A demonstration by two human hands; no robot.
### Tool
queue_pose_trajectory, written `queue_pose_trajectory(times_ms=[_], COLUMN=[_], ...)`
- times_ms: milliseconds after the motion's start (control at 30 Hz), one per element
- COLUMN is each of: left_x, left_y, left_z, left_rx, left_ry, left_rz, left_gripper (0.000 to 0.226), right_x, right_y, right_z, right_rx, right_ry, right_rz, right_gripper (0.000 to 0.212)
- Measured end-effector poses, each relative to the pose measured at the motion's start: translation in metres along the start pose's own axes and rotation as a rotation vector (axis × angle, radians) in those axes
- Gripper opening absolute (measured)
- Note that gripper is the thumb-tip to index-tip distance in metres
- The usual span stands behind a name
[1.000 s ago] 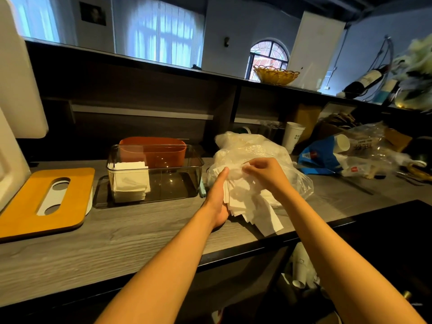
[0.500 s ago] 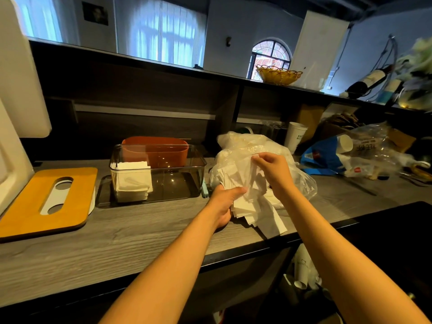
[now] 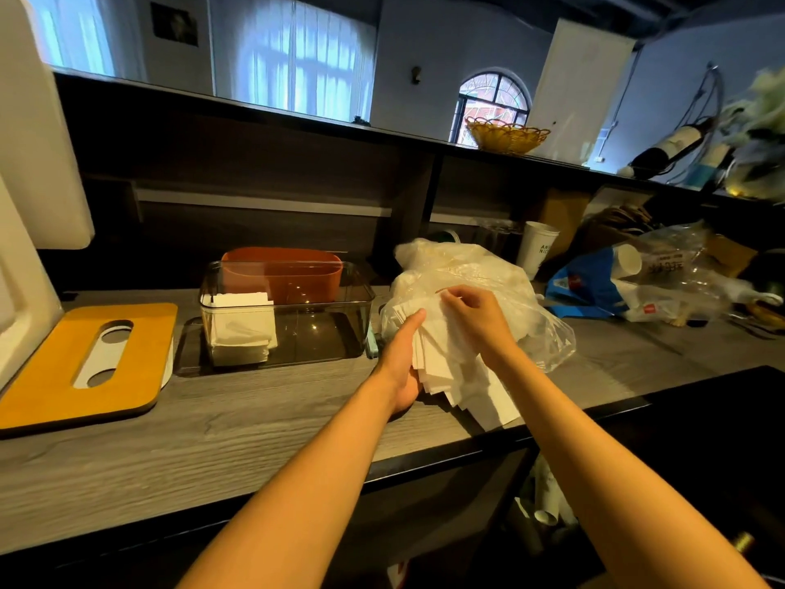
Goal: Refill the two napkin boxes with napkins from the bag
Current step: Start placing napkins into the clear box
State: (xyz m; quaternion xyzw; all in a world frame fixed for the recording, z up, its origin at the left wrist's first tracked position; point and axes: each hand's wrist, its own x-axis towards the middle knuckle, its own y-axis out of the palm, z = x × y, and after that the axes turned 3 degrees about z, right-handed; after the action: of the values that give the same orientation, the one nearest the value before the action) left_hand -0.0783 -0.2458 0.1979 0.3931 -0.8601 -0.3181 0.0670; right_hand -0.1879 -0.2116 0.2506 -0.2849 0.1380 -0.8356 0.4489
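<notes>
A clear plastic bag (image 3: 488,274) of white napkins lies on the grey wooden counter (image 3: 238,423). A fanned stack of napkins (image 3: 458,367) sticks out of the bag's mouth toward me. My left hand (image 3: 403,359) holds the stack from the left side, thumb up along its edge. My right hand (image 3: 475,316) pinches the top napkins from above. To the left stands a clear napkin box (image 3: 289,312) with a small pile of napkins at its left end. Behind it sits an orange box (image 3: 282,272).
An orange lid with an oval slot (image 3: 85,363) lies at the left, beside a white appliance (image 3: 25,206). Paper cups (image 3: 539,248), a blue pack (image 3: 586,282) and crumpled plastic (image 3: 679,269) crowd the right. The counter's front edge runs just below the napkins.
My left hand shifted from gripping under the stack to holding its left side with the thumb raised. My right hand stayed on top of the napkins, moving slightly.
</notes>
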Motion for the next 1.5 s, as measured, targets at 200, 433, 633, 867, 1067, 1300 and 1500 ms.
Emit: queue_pose_trajectory(times_ms=[200, 433, 633, 867, 1067, 1300, 1500], left_x=[0.007, 0.006, 0.005, 0.002, 0.001, 0.001, -0.001], left_y=[0.0, -0.001, -0.001, 0.0, 0.001, 0.004, 0.004], left_z=[0.005, 0.002, 0.002, 0.002, 0.004, 0.004, 0.002], left_rx=[0.02, -0.047, -0.043, -0.017, 0.018, -0.016, -0.012], left_ry=[0.027, 0.016, 0.001, 0.009, 0.031, 0.049, 0.02], left_rz=[-0.091, -0.071, -0.11, -0.108, -0.043, -0.059, -0.067], left_gripper=[0.033, 0.03, 0.034, 0.038, 0.037, 0.025, 0.029], right_x=[-0.006, -0.032, -0.04, -0.027, -0.022, -0.022, -0.024], right_y=[-0.008, -0.022, -0.024, -0.013, -0.007, -0.029, -0.039], right_z=[-0.005, -0.014, -0.018, -0.003, -0.011, -0.015, -0.005], right_rx=[-0.001, -0.368, -0.256, -0.29, -0.244, 0.0, 0.263], right_ry=[0.004, -0.116, -0.011, 0.115, 0.191, 0.204, 0.137], right_rz=[-0.034, 0.065, -0.069, 0.028, -0.136, -0.145, -0.167], right_gripper=[0.029, 0.013, 0.014, 0.056, 0.051, 0.007, 0.022])
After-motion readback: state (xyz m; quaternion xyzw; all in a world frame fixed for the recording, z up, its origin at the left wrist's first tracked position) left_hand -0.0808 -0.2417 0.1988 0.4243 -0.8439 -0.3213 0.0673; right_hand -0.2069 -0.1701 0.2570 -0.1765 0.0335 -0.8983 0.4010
